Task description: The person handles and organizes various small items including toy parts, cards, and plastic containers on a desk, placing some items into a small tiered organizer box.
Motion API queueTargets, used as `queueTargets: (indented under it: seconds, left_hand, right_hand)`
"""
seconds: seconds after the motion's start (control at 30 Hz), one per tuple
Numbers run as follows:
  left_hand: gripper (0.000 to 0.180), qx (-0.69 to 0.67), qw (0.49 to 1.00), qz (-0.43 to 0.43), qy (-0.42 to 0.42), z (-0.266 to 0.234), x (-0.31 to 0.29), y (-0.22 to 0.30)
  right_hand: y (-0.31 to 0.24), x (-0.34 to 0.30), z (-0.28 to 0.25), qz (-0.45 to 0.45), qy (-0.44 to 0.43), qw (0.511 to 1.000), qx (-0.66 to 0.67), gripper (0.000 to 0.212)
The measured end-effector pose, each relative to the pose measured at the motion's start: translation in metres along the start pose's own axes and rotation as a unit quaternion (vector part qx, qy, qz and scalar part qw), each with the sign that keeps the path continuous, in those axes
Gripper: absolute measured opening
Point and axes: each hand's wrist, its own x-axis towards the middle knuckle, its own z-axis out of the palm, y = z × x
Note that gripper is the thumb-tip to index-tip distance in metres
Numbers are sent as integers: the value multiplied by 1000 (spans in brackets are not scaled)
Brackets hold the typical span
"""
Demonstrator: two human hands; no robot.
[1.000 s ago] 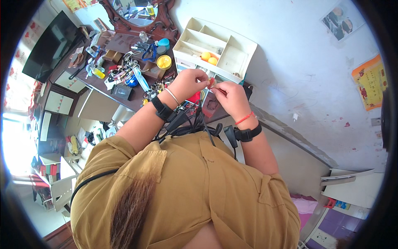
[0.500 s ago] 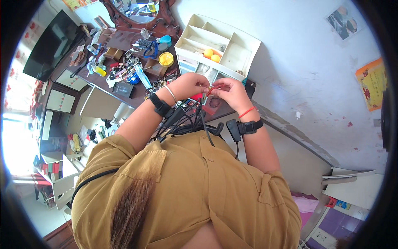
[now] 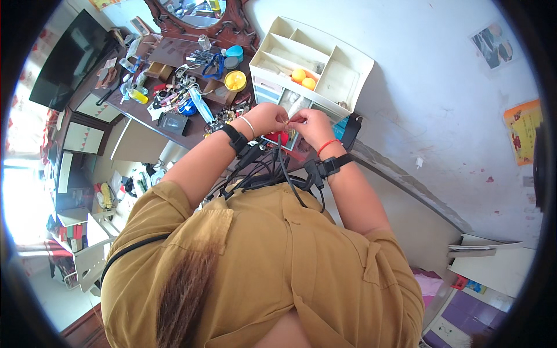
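My left hand (image 3: 268,119), with a pale bangle at the wrist, has its thumb and fingers pinched together. Fingertip to fingertip with it, my right hand (image 3: 313,128) is also pinched closed, a red cord around that wrist. Whatever small thing lies between the fingertips is too small to make out. Both hands are just in front of a white drawer organizer (image 3: 354,87), above its pulled-out lower part. A red item (image 3: 276,137) lies just below my left hand. Two orange balls (image 3: 303,79) rest in the organizer's top tray.
Left of the organizer, the dark dressing table (image 3: 177,47) carries a yellow round tub (image 3: 235,81), a blue face mask (image 3: 200,105) and much small clutter. A mirror (image 3: 197,13) stands behind. Black cables (image 3: 264,172) hang between my forearms. A wall is at right.
Both hands have shifted slightly; my right hand has moved left and turned, closer against the left. The red piece seen between the fingers earlier is now mostly hidden.
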Motion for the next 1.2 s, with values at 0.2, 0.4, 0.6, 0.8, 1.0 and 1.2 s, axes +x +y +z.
queueTargets:
  seconds: [0.2, 0.4, 0.6, 0.8, 1.0, 1.2]
  left_hand:
    - [27, 101, 991, 17, -85, 12, 18, -17]
    - [25, 113, 989, 39, -86, 27, 31, -30]
    - [26, 90, 987, 3, -134, 23, 33, -25]
    - [22, 158, 974, 2, -160, 30, 38, -36]
    - [24, 128, 972, -40, -192, 35, 40, -46]
    - [31, 132, 969, -32, -205, 31, 40, -47]
  right_hand:
    - [2, 9, 2, -33, -87, 979, -180, 17]
    - [11, 14, 3, -43, -114, 972, -202, 18]
    - [7, 22, 6, -12, -177, 952, -249, 19]
    - [5, 30, 14, 36, -190, 936, -295, 20]
    - [19, 37, 22, 49, -183, 938, -291, 20]
    - [7, 34, 25, 63, -197, 914, -350, 16]
